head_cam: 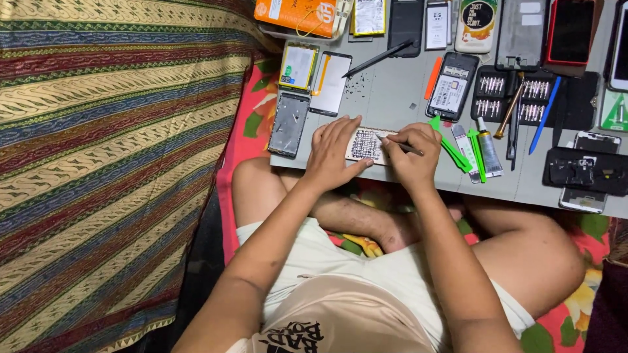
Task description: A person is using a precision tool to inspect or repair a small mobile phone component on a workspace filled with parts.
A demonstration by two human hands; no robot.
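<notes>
A small pale card covered in dark markings (366, 145) lies near the front edge of the low grey board (392, 98). My left hand (335, 151) rests flat on the card's left end and pins it down. My right hand (413, 155) grips a thin dark pen-like tool (400, 146) whose tip touches the card. A scatter of tiny dark screws (356, 86) lies just beyond the card. I sit cross-legged with the board over my knees.
Opened phones and parts lie across the board: a phone frame (288, 124), a screen panel (331, 84), an open phone body (451, 86). Green pry tools (451, 149), a glue tube (488, 151) and a bit set (513, 98) lie right. A striped patterned cloth (111, 163) fills the left.
</notes>
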